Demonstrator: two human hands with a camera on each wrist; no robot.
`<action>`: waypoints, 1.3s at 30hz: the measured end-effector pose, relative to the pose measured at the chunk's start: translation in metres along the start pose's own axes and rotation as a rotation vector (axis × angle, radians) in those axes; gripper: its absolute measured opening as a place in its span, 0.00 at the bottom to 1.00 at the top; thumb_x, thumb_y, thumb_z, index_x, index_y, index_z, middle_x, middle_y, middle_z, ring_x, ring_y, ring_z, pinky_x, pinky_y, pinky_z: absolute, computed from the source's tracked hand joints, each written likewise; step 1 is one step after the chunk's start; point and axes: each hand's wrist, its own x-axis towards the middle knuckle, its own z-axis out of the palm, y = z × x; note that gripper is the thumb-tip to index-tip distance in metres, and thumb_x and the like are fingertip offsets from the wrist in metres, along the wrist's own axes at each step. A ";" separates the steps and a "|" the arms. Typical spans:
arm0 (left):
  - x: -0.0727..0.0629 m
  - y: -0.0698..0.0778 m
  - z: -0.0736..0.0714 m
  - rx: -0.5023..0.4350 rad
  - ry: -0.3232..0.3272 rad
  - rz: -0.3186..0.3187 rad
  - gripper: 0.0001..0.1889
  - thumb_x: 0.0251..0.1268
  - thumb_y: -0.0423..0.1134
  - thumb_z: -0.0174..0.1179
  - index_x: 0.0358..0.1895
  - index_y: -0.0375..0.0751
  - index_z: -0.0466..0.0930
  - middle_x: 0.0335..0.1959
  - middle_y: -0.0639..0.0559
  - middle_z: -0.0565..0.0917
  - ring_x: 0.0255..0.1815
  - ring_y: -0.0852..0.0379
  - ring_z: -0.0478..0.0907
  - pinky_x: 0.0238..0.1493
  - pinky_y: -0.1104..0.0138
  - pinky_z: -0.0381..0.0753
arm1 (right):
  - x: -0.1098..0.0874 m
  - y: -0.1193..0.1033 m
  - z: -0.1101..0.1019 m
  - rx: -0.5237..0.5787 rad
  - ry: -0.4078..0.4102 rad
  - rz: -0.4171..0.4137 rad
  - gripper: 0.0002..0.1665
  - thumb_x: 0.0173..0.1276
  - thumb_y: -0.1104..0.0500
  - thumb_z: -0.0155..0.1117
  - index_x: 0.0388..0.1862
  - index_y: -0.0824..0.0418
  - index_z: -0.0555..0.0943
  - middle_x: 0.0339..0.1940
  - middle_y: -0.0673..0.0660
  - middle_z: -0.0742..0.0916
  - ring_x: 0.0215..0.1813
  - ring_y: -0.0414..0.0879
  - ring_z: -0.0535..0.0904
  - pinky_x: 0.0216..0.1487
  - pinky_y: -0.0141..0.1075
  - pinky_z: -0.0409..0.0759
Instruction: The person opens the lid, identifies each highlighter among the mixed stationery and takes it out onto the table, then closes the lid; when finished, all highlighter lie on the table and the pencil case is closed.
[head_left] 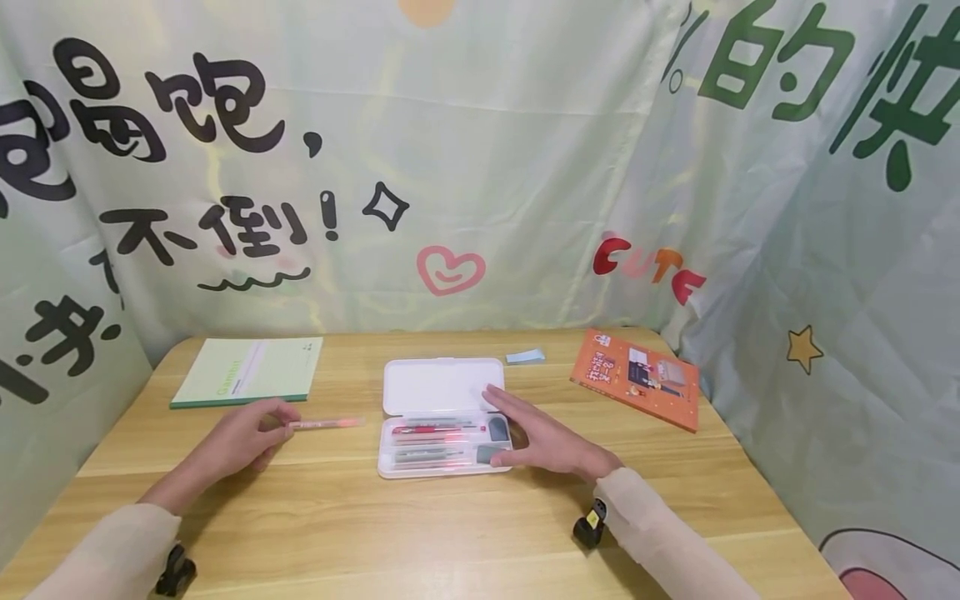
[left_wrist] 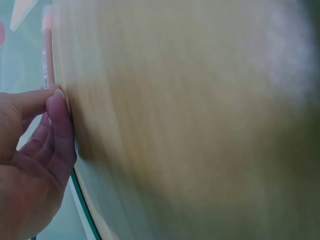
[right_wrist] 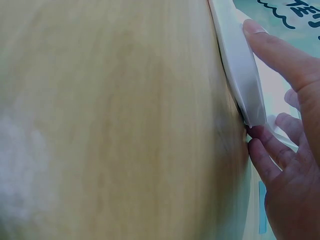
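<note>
My left hand (head_left: 247,435) pinches a slim pen (head_left: 330,423) with a pinkish-orange cap between thumb and fingertips. In the left wrist view the pen (left_wrist: 48,55) points away from the fingers. A white plastic pencil case (head_left: 442,387) lies with its lid folded back, away from me. Inside are several pens (head_left: 431,430) in rows and grey blocks (head_left: 498,429) at the right end. My right hand (head_left: 551,433) spreads over the case's right side, the thumb at the near right corner and a finger on the lid. The right wrist view shows fingertips against the case wall (right_wrist: 240,60).
A pale green notebook (head_left: 262,367) lies behind my left hand. An orange booklet (head_left: 641,379) sits at the back right, and a small light-blue slip (head_left: 525,357) is behind the case. Printed cloth (head_left: 487,167) hangs along the table's back and sides.
</note>
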 end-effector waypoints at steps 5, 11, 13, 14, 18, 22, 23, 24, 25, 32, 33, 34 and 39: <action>-0.001 0.001 0.000 0.014 0.007 -0.013 0.10 0.81 0.37 0.64 0.59 0.42 0.81 0.24 0.50 0.80 0.18 0.53 0.75 0.17 0.66 0.71 | 0.001 0.001 0.000 -0.003 -0.003 0.004 0.62 0.69 0.38 0.79 0.92 0.39 0.52 0.94 0.45 0.52 0.94 0.56 0.46 0.88 0.66 0.50; -0.002 0.001 0.001 0.018 0.014 -0.021 0.12 0.81 0.38 0.64 0.60 0.41 0.81 0.27 0.50 0.81 0.18 0.53 0.76 0.17 0.66 0.72 | 0.000 0.002 0.000 0.000 -0.002 0.004 0.63 0.69 0.38 0.79 0.92 0.39 0.52 0.94 0.45 0.52 0.94 0.56 0.46 0.88 0.66 0.49; -0.002 0.001 0.001 0.019 0.018 -0.028 0.13 0.80 0.38 0.65 0.61 0.41 0.81 0.27 0.50 0.81 0.18 0.53 0.76 0.18 0.66 0.73 | 0.000 0.002 0.000 0.004 -0.003 0.002 0.63 0.69 0.38 0.79 0.92 0.39 0.52 0.94 0.44 0.52 0.94 0.56 0.46 0.88 0.66 0.49; -0.002 0.002 0.001 0.022 0.021 -0.032 0.13 0.80 0.38 0.65 0.61 0.41 0.81 0.27 0.50 0.81 0.19 0.53 0.76 0.18 0.65 0.73 | 0.000 0.002 0.001 0.004 -0.003 0.002 0.62 0.69 0.38 0.79 0.92 0.38 0.52 0.94 0.44 0.52 0.94 0.56 0.46 0.88 0.66 0.49; -0.003 0.004 0.003 0.023 0.039 -0.026 0.15 0.78 0.38 0.67 0.62 0.41 0.82 0.36 0.46 0.85 0.19 0.53 0.77 0.20 0.65 0.77 | 0.001 0.002 0.001 0.010 -0.005 0.002 0.63 0.69 0.38 0.79 0.92 0.38 0.52 0.94 0.44 0.52 0.94 0.56 0.46 0.88 0.67 0.50; -0.003 0.014 0.004 0.006 0.053 0.000 0.18 0.77 0.39 0.69 0.64 0.41 0.81 0.38 0.44 0.85 0.18 0.54 0.76 0.19 0.65 0.76 | 0.001 0.003 0.000 0.014 -0.007 0.009 0.63 0.68 0.38 0.80 0.92 0.37 0.52 0.94 0.42 0.52 0.94 0.54 0.46 0.88 0.65 0.50; -0.003 0.019 0.005 -0.002 0.056 0.004 0.18 0.77 0.40 0.69 0.64 0.42 0.82 0.37 0.44 0.84 0.17 0.54 0.76 0.19 0.65 0.76 | 0.000 0.002 0.000 0.015 -0.009 0.011 0.63 0.68 0.38 0.80 0.92 0.37 0.51 0.93 0.41 0.52 0.94 0.53 0.46 0.89 0.64 0.50; -0.003 0.024 0.007 -0.011 0.056 0.012 0.18 0.77 0.41 0.70 0.65 0.42 0.81 0.38 0.44 0.85 0.17 0.54 0.76 0.19 0.65 0.76 | 0.000 0.002 0.000 0.016 -0.008 0.007 0.63 0.68 0.38 0.80 0.92 0.38 0.52 0.94 0.42 0.52 0.94 0.54 0.46 0.88 0.65 0.50; -0.003 0.030 0.009 -0.023 0.052 0.016 0.19 0.77 0.41 0.70 0.65 0.42 0.81 0.35 0.45 0.84 0.17 0.53 0.76 0.19 0.65 0.75 | 0.000 0.002 -0.001 0.017 -0.008 0.004 0.63 0.68 0.38 0.80 0.92 0.38 0.52 0.94 0.43 0.52 0.94 0.54 0.46 0.88 0.65 0.50; -0.003 0.073 0.040 -0.091 -0.052 0.158 0.13 0.79 0.41 0.68 0.60 0.44 0.84 0.57 0.42 0.87 0.25 0.51 0.82 0.21 0.62 0.82 | -0.002 -0.001 -0.002 0.010 -0.003 -0.013 0.62 0.69 0.39 0.80 0.92 0.40 0.52 0.94 0.46 0.52 0.93 0.57 0.46 0.88 0.67 0.50; -0.003 0.078 0.045 -0.084 -0.070 0.176 0.12 0.79 0.42 0.67 0.59 0.45 0.85 0.54 0.43 0.88 0.24 0.52 0.82 0.24 0.62 0.82 | -0.002 -0.001 -0.002 0.011 -0.003 -0.015 0.62 0.69 0.40 0.80 0.92 0.40 0.52 0.94 0.46 0.52 0.93 0.57 0.46 0.88 0.67 0.50; -0.004 0.082 0.050 -0.081 -0.090 0.195 0.12 0.80 0.42 0.67 0.59 0.45 0.85 0.51 0.44 0.88 0.24 0.54 0.81 0.24 0.62 0.82 | -0.002 -0.002 -0.002 0.012 -0.003 -0.017 0.62 0.70 0.40 0.80 0.92 0.41 0.52 0.94 0.46 0.52 0.93 0.57 0.46 0.87 0.67 0.50; -0.006 0.096 0.068 -0.040 -0.156 0.273 0.10 0.80 0.44 0.67 0.56 0.46 0.86 0.39 0.50 0.88 0.17 0.61 0.75 0.21 0.67 0.77 | -0.002 -0.003 -0.001 0.014 -0.006 -0.011 0.62 0.69 0.39 0.79 0.92 0.41 0.53 0.94 0.46 0.53 0.93 0.57 0.46 0.87 0.67 0.50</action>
